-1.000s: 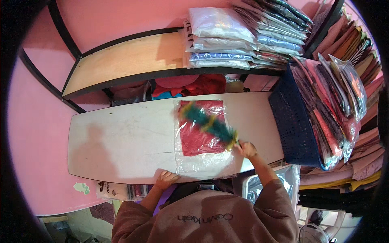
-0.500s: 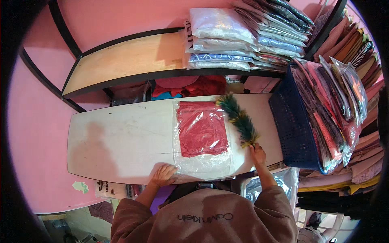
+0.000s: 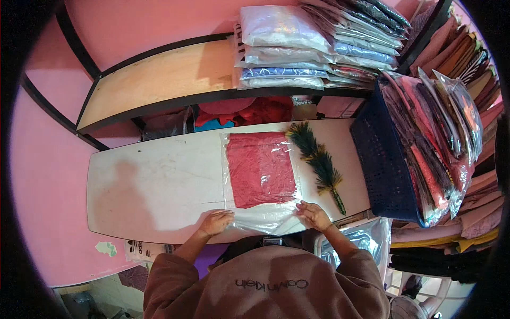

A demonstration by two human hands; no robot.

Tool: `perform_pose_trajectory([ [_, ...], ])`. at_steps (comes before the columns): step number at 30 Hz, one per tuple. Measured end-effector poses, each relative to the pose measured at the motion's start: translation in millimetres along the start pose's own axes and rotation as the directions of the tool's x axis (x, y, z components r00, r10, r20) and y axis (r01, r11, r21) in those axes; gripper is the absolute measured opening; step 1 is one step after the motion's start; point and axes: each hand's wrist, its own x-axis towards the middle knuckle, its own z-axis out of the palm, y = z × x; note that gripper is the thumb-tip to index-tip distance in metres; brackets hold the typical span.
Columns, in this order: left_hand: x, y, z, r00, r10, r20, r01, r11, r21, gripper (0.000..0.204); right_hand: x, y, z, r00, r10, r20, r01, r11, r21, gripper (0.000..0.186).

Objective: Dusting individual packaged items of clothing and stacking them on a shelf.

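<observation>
A clear plastic bag (image 3: 264, 218) with a folded red cloth (image 3: 261, 169) inside lies flat on the white table. At its near left corner, my left hand (image 3: 217, 221) has its fingers closed on the plastic edge. My right hand (image 3: 314, 216) pinches the near right side of the same bag, where the loose plastic wrinkles between both hands. Right of the bag rests a dark green feather duster (image 3: 317, 162) with yellowish tips, its handle pointing toward me; neither hand touches it.
A blue basket (image 3: 385, 170) packed with bagged garments stands on the table's right end. Beyond the white table (image 3: 149, 186), a black-framed wooden shelf (image 3: 164, 72) carries stacks of bagged clothes (image 3: 287, 50). Hanging garments (image 3: 478, 196) line the far right.
My right hand has let go of the feather duster, now lying on the table, and moved left to the bag's near right edge. My left hand stays at the near left corner.
</observation>
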Motion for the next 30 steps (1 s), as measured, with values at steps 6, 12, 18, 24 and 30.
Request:
perform_pose_trajectory([
  [6, 36, 9, 19, 0.667, -0.694, -0.271, 0.649, 0.720, -0.245, 0.026, 39, 15, 17, 0.813, 0.577, -0.074, -0.506, 0.764, 0.400, 0.024],
  [12, 77, 2, 26, 0.532, -0.737, -0.417, 0.838, 0.529, 0.132, 0.022, 82, 30, 41, 0.674, 0.671, -0.309, -0.704, 0.710, 0.007, 0.031],
  [18, 71, 1, 27, 0.472, -0.780, -0.412, 0.881, 0.433, 0.190, 0.024, 103, -7, 29, 0.675, 0.686, -0.274, -0.721, 0.691, -0.046, 0.030],
  [24, 83, 6, 22, 0.413, -0.801, -0.432, 0.904, 0.416, 0.093, 0.051, 92, -8, 38, 0.918, 0.391, -0.059, -0.391, 0.871, -0.298, 0.059],
  [30, 71, -4, 24, 0.437, -0.781, -0.447, 0.883, 0.468, 0.045, 0.052, 42, 29, 13, 0.684, 0.351, -0.640, -0.581, 0.792, -0.187, 0.051],
])
